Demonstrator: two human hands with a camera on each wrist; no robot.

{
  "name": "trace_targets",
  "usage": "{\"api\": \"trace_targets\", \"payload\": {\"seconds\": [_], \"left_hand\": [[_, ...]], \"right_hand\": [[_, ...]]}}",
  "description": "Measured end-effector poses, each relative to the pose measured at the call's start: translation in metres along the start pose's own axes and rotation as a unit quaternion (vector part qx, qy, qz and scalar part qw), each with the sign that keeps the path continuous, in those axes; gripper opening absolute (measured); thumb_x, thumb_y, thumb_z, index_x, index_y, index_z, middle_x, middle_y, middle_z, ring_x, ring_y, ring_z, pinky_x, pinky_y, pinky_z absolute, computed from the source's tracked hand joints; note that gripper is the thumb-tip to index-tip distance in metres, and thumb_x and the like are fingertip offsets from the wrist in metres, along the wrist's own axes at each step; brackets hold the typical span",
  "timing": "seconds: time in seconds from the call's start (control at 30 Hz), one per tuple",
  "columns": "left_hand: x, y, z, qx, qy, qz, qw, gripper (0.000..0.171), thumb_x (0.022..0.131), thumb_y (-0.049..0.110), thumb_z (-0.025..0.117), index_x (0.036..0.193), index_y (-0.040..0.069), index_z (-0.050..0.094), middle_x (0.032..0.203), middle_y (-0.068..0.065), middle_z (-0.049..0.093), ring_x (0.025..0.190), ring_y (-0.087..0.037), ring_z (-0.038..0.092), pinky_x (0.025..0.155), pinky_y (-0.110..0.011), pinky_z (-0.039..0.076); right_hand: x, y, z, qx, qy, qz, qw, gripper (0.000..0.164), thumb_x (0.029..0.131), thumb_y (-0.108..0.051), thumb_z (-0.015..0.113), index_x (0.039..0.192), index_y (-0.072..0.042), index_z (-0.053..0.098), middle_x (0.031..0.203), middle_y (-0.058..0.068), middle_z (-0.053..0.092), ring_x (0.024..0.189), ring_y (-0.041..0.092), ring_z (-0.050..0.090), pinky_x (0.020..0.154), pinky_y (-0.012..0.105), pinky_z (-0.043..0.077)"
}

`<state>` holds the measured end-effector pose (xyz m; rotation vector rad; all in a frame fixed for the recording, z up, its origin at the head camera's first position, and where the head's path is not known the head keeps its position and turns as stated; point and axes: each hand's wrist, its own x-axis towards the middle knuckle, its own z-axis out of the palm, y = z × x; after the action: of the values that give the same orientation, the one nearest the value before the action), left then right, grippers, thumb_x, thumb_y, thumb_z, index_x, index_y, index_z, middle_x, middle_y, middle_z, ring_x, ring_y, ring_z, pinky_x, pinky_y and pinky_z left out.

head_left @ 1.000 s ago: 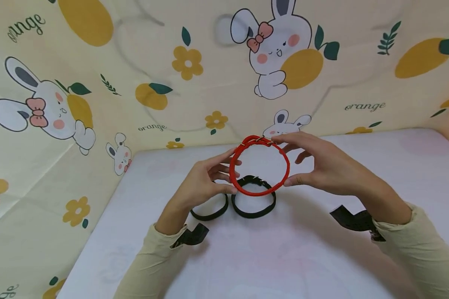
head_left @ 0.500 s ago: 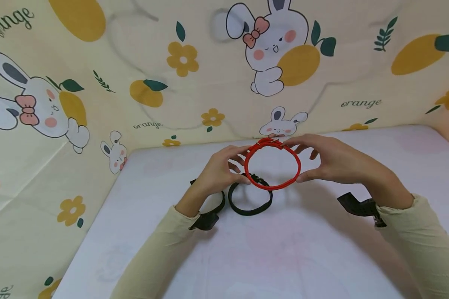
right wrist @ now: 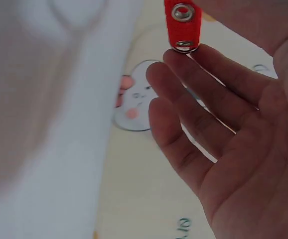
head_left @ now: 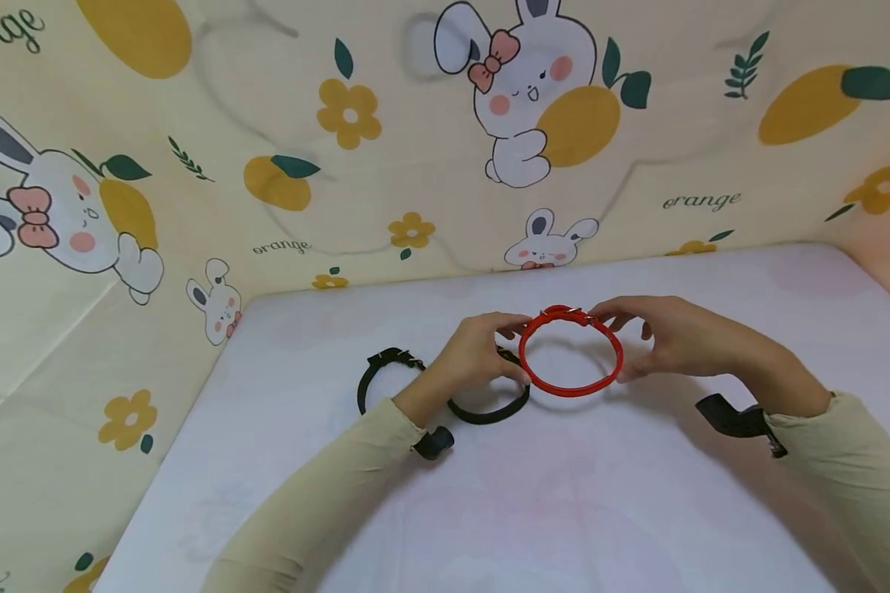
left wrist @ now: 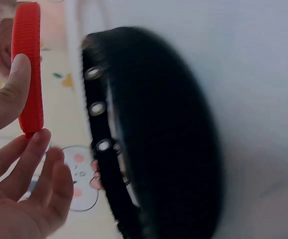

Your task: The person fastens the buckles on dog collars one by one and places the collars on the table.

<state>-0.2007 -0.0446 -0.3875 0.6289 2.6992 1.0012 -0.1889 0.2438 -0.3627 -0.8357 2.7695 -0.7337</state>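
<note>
A red buckled collar point(head_left: 571, 392), closed into a ring, is held up over the table between both hands. My left hand point(head_left: 475, 354) pinches its left side with thumb and fingertips; in the left wrist view the thumb lies against the red band point(left wrist: 32, 94). My right hand point(head_left: 686, 333) grips the opposite side, thumb low and fingers near the buckle. Metal eyelets and a fitting show on the red strap point(right wrist: 184, 22) in the right wrist view, at the fingertips. Just beyond the left hand, a black collar point(head_left: 489, 418) lies on the table, partly hidden by that hand.
Another black collar point(head_left: 363, 387) lies further left, partly behind the left forearm. One black collar point(left wrist: 169, 124) looms blurred in the left wrist view. The white table point(head_left: 564, 511) meets a rabbit-and-orange printed backdrop point(head_left: 386, 181). Black straps point(head_left: 730, 417) hang at both wrists.
Both hands have carried the red collar to the right and lower toward the table. The left forearm has swung right, uncovering the left black collar's buckle end and covering part of the other.
</note>
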Motion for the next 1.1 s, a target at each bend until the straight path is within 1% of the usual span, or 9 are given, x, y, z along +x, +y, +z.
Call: {"api": "trace_targets", "payload": {"seconds": [0.1, 0.23, 0.37, 0.47, 0.63, 0.77, 0.87, 0.97, 1.1], "left_hand": [[0.004, 0.000, 0.008, 0.035, -0.019, -0.004, 0.9992, 0.078, 0.068, 0.026, 0.093, 0.139, 0.021, 0.060, 0.121, 0.004, 0.070, 0.119, -0.017, 0.056, 0.094, -0.030, 0.050], [0.009, 0.000, 0.016, 0.079, -0.050, 0.007, 0.9956, 0.077, 0.070, 0.032, 0.092, 0.138, 0.020, 0.060, 0.121, 0.006, 0.072, 0.123, -0.014, 0.056, 0.107, -0.040, 0.042], [0.012, -0.001, 0.024, 0.124, -0.074, 0.004, 0.9895, 0.076, 0.070, 0.038, 0.091, 0.138, 0.022, 0.060, 0.120, 0.008, 0.072, 0.122, -0.010, 0.058, 0.104, -0.046, 0.036], [0.011, 0.001, 0.026, 0.131, -0.081, -0.011, 0.9880, 0.073, 0.070, 0.038, 0.091, 0.136, 0.023, 0.061, 0.118, 0.010, 0.073, 0.120, -0.008, 0.058, 0.099, -0.046, 0.034], [0.009, 0.006, 0.026, 0.131, -0.088, -0.027, 0.9870, 0.069, 0.072, 0.036, 0.090, 0.134, 0.024, 0.062, 0.116, 0.012, 0.073, 0.119, -0.008, 0.059, 0.101, -0.051, 0.031], [0.010, 0.008, 0.026, 0.142, -0.098, -0.031, 0.9846, 0.071, 0.074, 0.037, 0.089, 0.137, 0.024, 0.060, 0.118, 0.012, 0.072, 0.119, -0.007, 0.059, 0.101, -0.049, 0.031], [0.009, 0.006, 0.021, 0.136, -0.107, -0.022, 0.9846, 0.073, 0.076, 0.036, 0.087, 0.141, 0.024, 0.056, 0.125, 0.009, 0.069, 0.123, -0.009, 0.057, 0.104, -0.048, 0.033], [0.004, -0.002, 0.008, 0.112, -0.102, -0.005, 0.9885, 0.073, 0.080, 0.035, 0.085, 0.144, 0.022, 0.053, 0.132, 0.005, 0.066, 0.127, -0.014, 0.055, 0.110, -0.045, 0.037], [-0.008, -0.023, -0.019, 0.054, -0.050, 0.007, 0.9973, 0.062, 0.086, 0.028, 0.080, 0.141, 0.017, 0.055, 0.133, -0.004, 0.065, 0.129, -0.022, 0.055, 0.109, -0.043, 0.044]], "right_hand": [[-0.002, 0.008, 0.005, 0.007, -0.014, 0.005, 1.000, 0.073, 0.072, -0.023, 0.090, 0.136, -0.020, 0.056, 0.123, -0.001, 0.066, 0.114, 0.022, 0.059, 0.086, 0.041, 0.052], [-0.005, 0.014, 0.011, 0.014, -0.031, 0.010, 0.999, 0.070, 0.072, -0.026, 0.089, 0.134, -0.018, 0.058, 0.122, -0.001, 0.066, 0.117, 0.023, 0.057, 0.088, 0.045, 0.053], [-0.007, 0.019, 0.019, 0.012, -0.043, 0.009, 0.999, 0.072, 0.071, -0.032, 0.090, 0.133, -0.016, 0.058, 0.123, 0.000, 0.065, 0.119, 0.025, 0.057, 0.091, 0.049, 0.054], [-0.008, 0.022, 0.024, 0.010, -0.051, 0.013, 0.999, 0.076, 0.070, -0.036, 0.090, 0.134, -0.014, 0.057, 0.125, 0.002, 0.065, 0.122, 0.029, 0.056, 0.094, 0.054, 0.053], [-0.008, 0.027, 0.029, 0.008, -0.063, 0.022, 0.998, 0.081, 0.067, -0.040, 0.091, 0.135, -0.012, 0.056, 0.128, 0.004, 0.063, 0.125, 0.031, 0.053, 0.096, 0.058, 0.051], [-0.009, 0.031, 0.032, 0.004, -0.062, 0.012, 0.998, 0.082, 0.068, -0.039, 0.091, 0.136, -0.012, 0.056, 0.130, 0.003, 0.063, 0.125, 0.031, 0.052, 0.096, 0.057, 0.051], [-0.011, 0.031, 0.030, -0.014, -0.063, -0.001, 0.998, 0.081, 0.069, -0.032, 0.090, 0.139, -0.012, 0.054, 0.135, 0.005, 0.060, 0.128, 0.034, 0.049, 0.095, 0.059, 0.051], [-0.009, 0.030, 0.025, -0.040, -0.056, -0.005, 0.998, 0.075, 0.074, -0.020, 0.086, 0.141, -0.013, 0.053, 0.139, 0.008, 0.057, 0.131, 0.038, 0.046, 0.096, 0.062, 0.049], [-0.001, 0.033, 0.017, -0.092, -0.019, 0.000, 0.996, 0.061, 0.082, -0.007, 0.074, 0.140, -0.010, 0.054, 0.139, 0.016, 0.058, 0.130, 0.043, 0.047, 0.098, 0.066, 0.044]]}}
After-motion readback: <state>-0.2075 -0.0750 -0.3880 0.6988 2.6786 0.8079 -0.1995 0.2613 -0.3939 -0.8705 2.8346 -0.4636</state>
